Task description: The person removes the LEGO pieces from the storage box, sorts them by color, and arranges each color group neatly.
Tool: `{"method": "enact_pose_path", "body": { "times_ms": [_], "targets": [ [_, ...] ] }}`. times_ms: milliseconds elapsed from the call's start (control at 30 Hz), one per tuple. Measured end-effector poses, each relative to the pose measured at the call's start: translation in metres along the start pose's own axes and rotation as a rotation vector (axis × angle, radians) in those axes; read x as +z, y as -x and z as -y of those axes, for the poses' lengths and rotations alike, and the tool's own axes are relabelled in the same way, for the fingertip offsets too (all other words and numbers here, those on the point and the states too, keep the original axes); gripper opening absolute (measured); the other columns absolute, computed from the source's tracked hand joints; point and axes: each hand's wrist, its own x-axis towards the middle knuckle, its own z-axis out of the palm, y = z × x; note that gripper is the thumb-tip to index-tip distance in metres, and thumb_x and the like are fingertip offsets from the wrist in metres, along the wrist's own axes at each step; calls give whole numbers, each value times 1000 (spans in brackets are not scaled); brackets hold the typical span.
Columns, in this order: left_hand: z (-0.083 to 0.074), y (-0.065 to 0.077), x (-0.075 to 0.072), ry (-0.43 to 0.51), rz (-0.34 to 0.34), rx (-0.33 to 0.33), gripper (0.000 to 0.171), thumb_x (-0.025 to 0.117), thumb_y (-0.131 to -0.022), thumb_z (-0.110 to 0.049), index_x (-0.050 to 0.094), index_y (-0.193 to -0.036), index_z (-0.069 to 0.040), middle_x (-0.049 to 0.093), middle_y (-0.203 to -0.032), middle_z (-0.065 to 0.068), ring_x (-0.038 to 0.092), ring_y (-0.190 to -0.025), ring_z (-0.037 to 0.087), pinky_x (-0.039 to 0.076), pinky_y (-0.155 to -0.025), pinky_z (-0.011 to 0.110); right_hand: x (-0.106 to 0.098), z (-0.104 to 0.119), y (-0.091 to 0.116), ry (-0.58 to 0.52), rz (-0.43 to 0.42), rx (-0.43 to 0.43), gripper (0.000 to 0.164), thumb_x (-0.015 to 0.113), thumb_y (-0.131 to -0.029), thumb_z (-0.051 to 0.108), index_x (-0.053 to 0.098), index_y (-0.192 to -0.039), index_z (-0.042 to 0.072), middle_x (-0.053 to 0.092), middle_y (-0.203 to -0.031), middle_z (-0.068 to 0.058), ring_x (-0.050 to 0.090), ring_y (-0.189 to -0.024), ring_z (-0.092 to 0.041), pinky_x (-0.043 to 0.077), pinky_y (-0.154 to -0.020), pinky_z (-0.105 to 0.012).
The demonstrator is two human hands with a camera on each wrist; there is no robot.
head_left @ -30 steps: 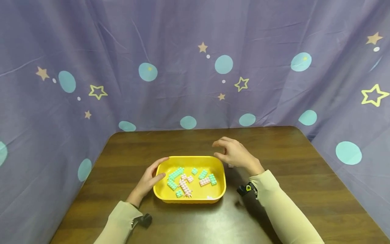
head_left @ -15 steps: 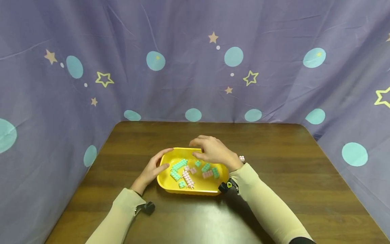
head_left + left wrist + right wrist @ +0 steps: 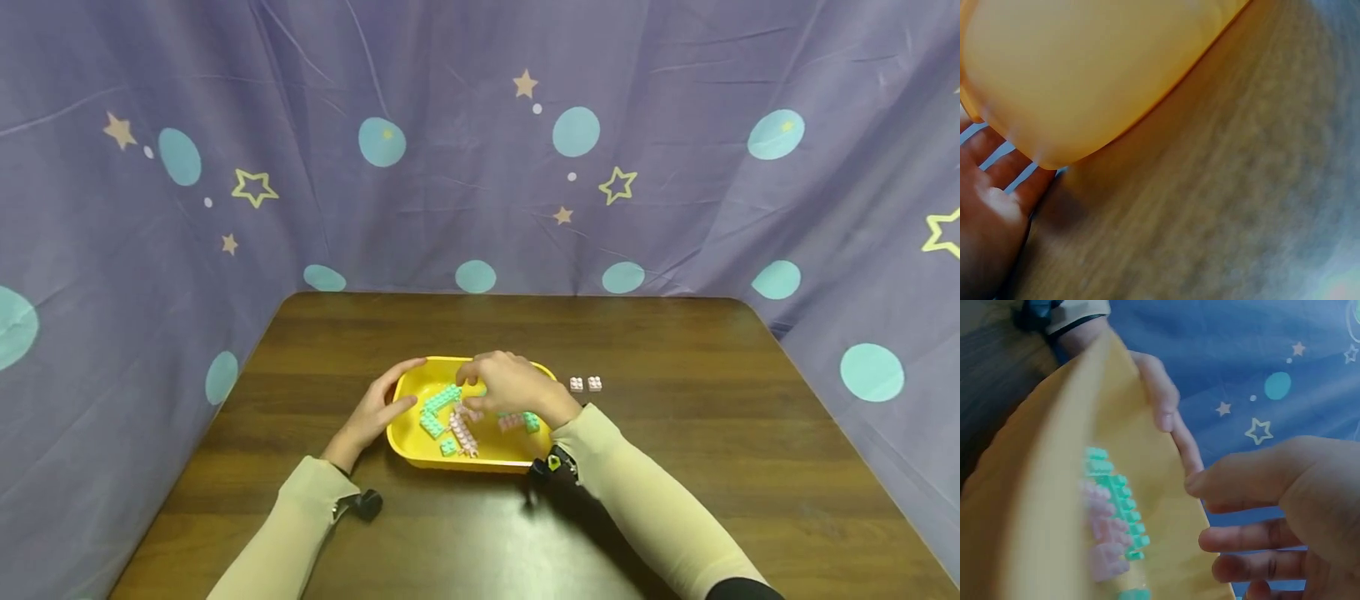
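A yellow plastic tray (image 3: 465, 464) holds several mint-green and pink toy building bricks. My left hand (image 3: 369, 417) grips the tray's left end, thumb over the rim and fingers along the outside; the left wrist view shows those fingers (image 3: 1007, 165) against the outer wall. Over the tray's far middle hovers my right hand (image 3: 504, 385), fingers loosely bent, with nothing seen between them. Below it lie joined green bricks (image 3: 433, 423), a long pink piece (image 3: 462, 432) and a small green brick (image 3: 448, 447). Right of them, more bricks are partly hidden by the hand.
Two small pink bricks, a left one (image 3: 576, 384) and a right one (image 3: 595, 383), sit side by side on the brown wooden table (image 3: 675, 350), just beyond the tray's right end. A purple patterned curtain (image 3: 420, 217) surrounds the table's back and sides.
My right hand has moved left and lower, from the tray's right edge to over its bricks. Two pink bricks on the table have come into sight. The left hand keeps its hold.
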Motion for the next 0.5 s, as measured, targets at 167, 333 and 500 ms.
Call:
{"method": "enact_pose_path", "body": {
  "times_ms": [167, 333, 500],
  "targets": [
    [2, -2, -3, -6, -4, -9, 54, 56, -89, 9, 39, -140, 13, 40, -145, 32, 37, -130, 49, 38, -107, 24, 7, 2, 0, 5, 18, 26, 29, 70, -88, 30, 71, -113, 16, 71, -110, 1, 67, -83, -11, 54, -75, -32],
    [3, -2, -3, -8, -2, -16, 55, 56, -89, 8, 39, -141, 12, 40, -146, 31, 37, -132, 48, 37, -107, 23, 17, 1, 0, 45, 55, 76, 26, 67, -90, 34, 72, -108, 16, 73, -97, 0, 54, -42, 2, 50, -59, -25],
    [4, 1, 0, -3, -1, -18, 54, 56, -90, 8, 39, -141, 12, 40, -146, 31, 38, -130, 49, 38, -106, 22, 24, 1, 2, 68, 71, 125, 22, 68, -90, 33, 72, -104, 17, 73, -94, 1, 51, -37, 2, 49, -56, -24]
  ]
}}
